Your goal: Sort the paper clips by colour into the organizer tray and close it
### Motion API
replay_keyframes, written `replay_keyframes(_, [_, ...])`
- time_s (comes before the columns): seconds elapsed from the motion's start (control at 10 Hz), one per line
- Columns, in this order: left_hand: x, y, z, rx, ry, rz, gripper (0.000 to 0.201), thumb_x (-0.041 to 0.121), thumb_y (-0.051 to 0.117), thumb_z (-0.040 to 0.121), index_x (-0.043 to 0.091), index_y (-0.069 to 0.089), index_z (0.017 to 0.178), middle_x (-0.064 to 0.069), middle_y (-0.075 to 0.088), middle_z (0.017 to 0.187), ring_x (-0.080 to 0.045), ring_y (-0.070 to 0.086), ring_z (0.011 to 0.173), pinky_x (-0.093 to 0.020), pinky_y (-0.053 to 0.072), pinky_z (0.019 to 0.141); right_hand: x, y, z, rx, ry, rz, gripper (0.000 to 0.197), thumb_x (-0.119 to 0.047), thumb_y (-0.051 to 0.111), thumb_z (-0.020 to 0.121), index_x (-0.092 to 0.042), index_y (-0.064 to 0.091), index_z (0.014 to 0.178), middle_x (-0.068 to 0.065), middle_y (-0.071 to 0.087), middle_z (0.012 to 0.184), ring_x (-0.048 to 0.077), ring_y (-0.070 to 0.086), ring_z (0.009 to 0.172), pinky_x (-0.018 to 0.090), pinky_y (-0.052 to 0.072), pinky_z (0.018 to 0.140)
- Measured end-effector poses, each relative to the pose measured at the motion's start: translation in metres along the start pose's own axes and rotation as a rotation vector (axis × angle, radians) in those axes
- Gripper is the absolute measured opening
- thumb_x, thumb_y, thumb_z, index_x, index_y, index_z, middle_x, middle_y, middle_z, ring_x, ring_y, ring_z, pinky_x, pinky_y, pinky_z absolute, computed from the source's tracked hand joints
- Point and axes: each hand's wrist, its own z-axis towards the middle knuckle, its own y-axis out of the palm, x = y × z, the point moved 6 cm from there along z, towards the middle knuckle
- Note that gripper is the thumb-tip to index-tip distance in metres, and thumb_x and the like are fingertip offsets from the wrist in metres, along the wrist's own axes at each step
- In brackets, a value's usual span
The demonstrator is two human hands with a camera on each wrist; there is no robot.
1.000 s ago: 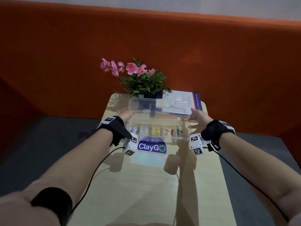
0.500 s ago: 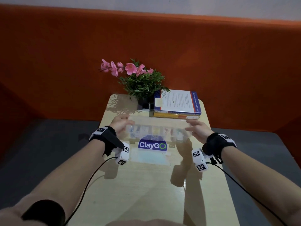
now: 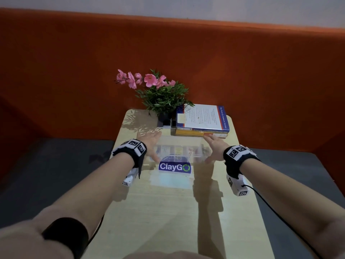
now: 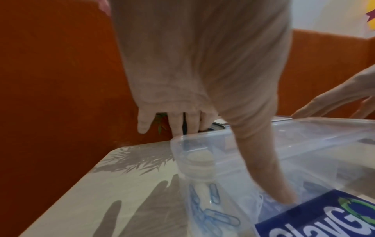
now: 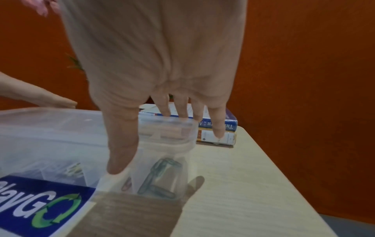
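Note:
The clear organizer tray lies across the table beyond the blue ClayGo label, its transparent lid down flat. Coloured paper clips show through it in separate compartments: blue ones at the left end, green ones at the right end. My left hand lies on the lid's left end with straight fingers, its thumb pressing the near edge. My right hand lies on the right end the same way, thumb on the lid and fingers reaching over the far edge.
A potted plant with pink flowers and a stack of books stand just behind the tray, close to my fingertips. The pale table is narrow, with dark floor on both sides and an orange wall behind.
The lid has swung from upright down onto the tray. Both hands followed it down and now lie flat on its two ends.

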Motion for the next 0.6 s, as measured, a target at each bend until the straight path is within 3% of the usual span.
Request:
replay_keyframes(0.1, [0.003,-0.004,0.003,0.017,-0.005,0.046,0.122,0.050,0.079,0.067,0.012,0.004,0.155,-0.006,0.008,0.164,-0.022,0.012,0.151,-0.040,0.014,0.120,-0.001,0.000,0.003,0.026,0.019,-0.027,0.108,-0.038,0.079,0.067,-0.020,0.012,0.150,0.007,0.021,0.156,0.030,0.024,0.141,0.045,0.029,0.115])
replay_keyframes(0.3, [0.016,-0.006,0.004,0.008,-0.078,0.216,0.103,0.051,0.077,0.069,0.007,0.025,0.146,-0.013,0.041,0.147,-0.032,0.043,0.134,-0.056,0.024,0.113,-0.004,0.002,0.005,0.060,0.024,-0.097,0.105,-0.039,0.078,0.067,-0.018,0.015,0.149,0.008,0.026,0.153,0.031,0.027,0.140,0.045,0.034,0.112])
replay_keyframes(0.4, [0.023,-0.005,0.004,-0.014,-0.133,0.278,0.105,0.050,0.073,0.075,0.004,0.016,0.150,-0.016,0.034,0.150,-0.035,0.039,0.136,-0.060,0.020,0.115,-0.006,0.005,0.005,0.059,0.040,-0.112,0.101,-0.035,0.077,0.069,-0.017,0.016,0.147,0.009,0.028,0.151,0.031,0.028,0.139,0.046,0.035,0.111])
replay_keyframes(0.5, [0.023,-0.005,0.005,-0.006,-0.171,0.252,0.110,0.048,0.072,0.077,0.004,0.005,0.153,-0.017,0.018,0.159,-0.035,0.027,0.144,-0.060,0.014,0.117,-0.004,0.008,0.006,0.040,0.058,-0.110,0.104,-0.033,0.075,0.073,-0.015,0.007,0.150,0.010,0.015,0.158,0.032,0.016,0.145,0.048,0.029,0.115])
replay_keyframes(0.6, [0.020,-0.002,0.000,-0.035,-0.202,0.200,0.118,0.043,0.074,0.077,0.008,-0.009,0.154,-0.015,-0.006,0.163,-0.034,0.003,0.150,-0.063,0.003,0.117,-0.002,0.014,0.003,0.048,0.082,-0.050,0.106,-0.031,0.071,0.078,-0.019,-0.005,0.151,0.008,-0.006,0.161,0.034,0.000,0.148,0.054,0.020,0.117])
